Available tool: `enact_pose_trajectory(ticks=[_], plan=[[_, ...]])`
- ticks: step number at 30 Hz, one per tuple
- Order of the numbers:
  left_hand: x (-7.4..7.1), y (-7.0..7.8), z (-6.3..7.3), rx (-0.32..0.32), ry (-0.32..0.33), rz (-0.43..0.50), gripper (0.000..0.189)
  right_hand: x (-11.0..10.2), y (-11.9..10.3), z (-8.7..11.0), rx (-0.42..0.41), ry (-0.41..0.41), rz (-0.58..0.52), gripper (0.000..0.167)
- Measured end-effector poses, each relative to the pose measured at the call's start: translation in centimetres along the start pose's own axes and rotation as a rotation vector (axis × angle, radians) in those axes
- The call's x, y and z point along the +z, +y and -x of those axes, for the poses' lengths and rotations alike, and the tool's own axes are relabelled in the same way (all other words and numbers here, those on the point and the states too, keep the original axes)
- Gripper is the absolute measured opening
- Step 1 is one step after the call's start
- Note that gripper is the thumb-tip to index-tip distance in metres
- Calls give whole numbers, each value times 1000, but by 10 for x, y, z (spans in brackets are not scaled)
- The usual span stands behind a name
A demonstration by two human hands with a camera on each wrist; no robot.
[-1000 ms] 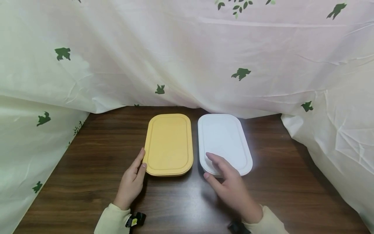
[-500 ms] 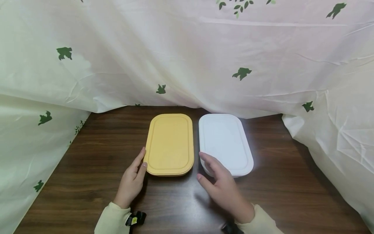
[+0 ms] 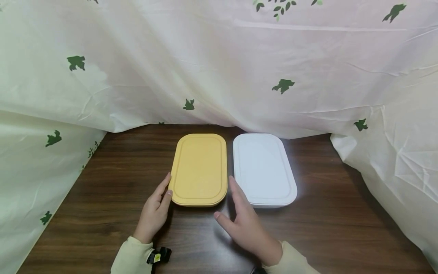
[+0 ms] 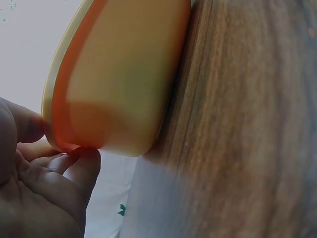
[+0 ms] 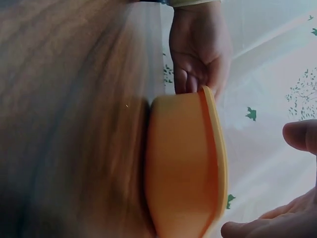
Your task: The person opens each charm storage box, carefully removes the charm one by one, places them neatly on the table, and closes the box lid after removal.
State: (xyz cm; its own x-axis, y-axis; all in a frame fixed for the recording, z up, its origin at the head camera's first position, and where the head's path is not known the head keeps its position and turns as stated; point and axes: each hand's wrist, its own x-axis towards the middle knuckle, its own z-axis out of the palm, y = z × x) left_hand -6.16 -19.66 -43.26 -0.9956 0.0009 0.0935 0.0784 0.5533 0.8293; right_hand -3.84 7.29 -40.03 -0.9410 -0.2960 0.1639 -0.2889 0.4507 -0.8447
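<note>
A yellow lidded food container [image 3: 199, 167] sits on the table, a little left of centre in the head view. At its near left corner my left hand [image 3: 150, 217] grips the rim. In the left wrist view the thumb [image 4: 28, 124] meets the lid edge, and fingers [image 4: 84, 171] bend beneath the overhang. My right hand [image 3: 248, 224] hovers in front of the gap beside the yellow container, fingers extended and thumb spread, holding nothing. Just right of that gap stands a white lidded container [image 3: 267, 167] of like shape. Both lids are on; contents are hidden.
Dark wood-grain table [image 3: 113, 182] lies under both containers. Pale cloth [image 3: 219, 61] with green bird prints hangs behind and along both sides. The containers stand side by side with a narrow gap between them.
My right hand has moved left, from over the white container's near left corner to the gap by the yellow one. The left hand stays at the yellow container.
</note>
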Motion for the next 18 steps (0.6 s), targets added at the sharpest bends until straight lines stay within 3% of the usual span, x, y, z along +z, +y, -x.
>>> enact_pose_trajectory(ticks=[8,15,18], plan=[[0,-1,0,-5,-6,26,50,10,0,-5,82,-36,-45,97],[2,-6,0,39,4,117,51,15,4,-7,148,-78,-222,98],[3,-7,0,54,15,140,50,15,5,-8,147,-82,-244,97]])
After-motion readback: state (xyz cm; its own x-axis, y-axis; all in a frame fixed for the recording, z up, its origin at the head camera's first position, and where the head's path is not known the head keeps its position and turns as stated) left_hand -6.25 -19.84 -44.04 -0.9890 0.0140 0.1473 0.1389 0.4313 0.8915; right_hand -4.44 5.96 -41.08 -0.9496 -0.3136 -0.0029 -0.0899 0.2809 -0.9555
